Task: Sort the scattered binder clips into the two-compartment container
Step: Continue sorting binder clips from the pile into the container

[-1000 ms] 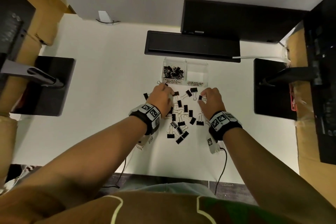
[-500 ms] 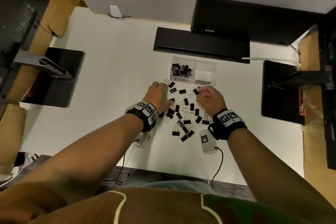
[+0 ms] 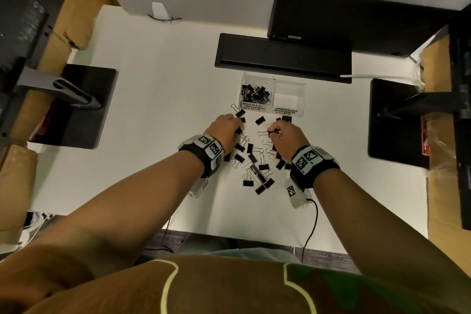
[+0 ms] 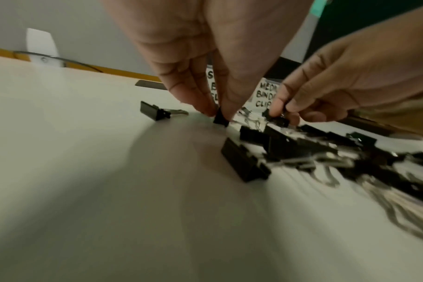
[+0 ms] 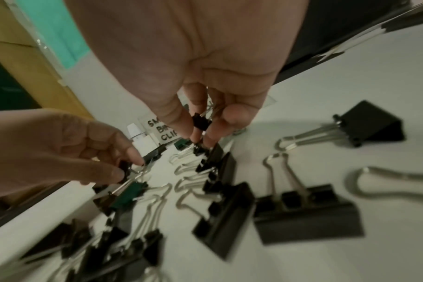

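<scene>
The wide white surface (image 3: 153, 109) carries everything, with a long black bar (image 3: 283, 58) lying across its far side. Just in front of that bar sits the clear plastic two-compartment container (image 3: 272, 81) — its left compartment, labelled for small binder clips, holds a heap of black clips, while the right one, labelled for medium clips, shows only a white floor. Between the container and the person lies the scatter of black binder clips with silver wire handles (image 3: 257, 168), some larger, some smaller, several overlapping. Both hands are down at the far edge of that scatter, well apart from each other. The left hand (image 3: 225, 132) has thumb and fingertips pressed together on one small black clip (image 4: 220, 118) that touches the surface. The right hand (image 3: 286, 135) — fingers curled in — pinches another small black clip (image 5: 201, 122), lifted clear of the clips below it.
</scene>
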A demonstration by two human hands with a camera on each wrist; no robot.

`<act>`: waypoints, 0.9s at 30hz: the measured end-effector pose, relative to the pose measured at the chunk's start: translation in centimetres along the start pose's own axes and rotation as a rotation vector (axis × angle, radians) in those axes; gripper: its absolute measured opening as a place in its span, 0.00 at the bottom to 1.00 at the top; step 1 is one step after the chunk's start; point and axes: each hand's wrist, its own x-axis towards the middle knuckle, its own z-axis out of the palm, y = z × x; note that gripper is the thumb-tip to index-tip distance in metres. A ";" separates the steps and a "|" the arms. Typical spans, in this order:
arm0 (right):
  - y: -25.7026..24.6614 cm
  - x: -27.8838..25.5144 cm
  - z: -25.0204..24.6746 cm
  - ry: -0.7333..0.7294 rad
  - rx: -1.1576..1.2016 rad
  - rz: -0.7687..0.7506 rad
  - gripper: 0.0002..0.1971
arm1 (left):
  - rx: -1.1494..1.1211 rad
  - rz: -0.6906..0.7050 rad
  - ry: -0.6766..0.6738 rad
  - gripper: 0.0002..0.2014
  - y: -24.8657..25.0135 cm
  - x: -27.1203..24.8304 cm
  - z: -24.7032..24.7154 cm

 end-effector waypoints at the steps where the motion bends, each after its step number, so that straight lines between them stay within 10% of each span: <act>1: 0.2 0.0 -0.3 0.034 0.015 0.007 0.10 | -0.007 -0.025 0.021 0.14 0.0 0.1 -0.3; 27: 1.1 -6.0 0.1 -0.155 0.016 -0.059 0.14 | 0.084 0.093 -0.195 0.17 -0.3 -4.1 1.2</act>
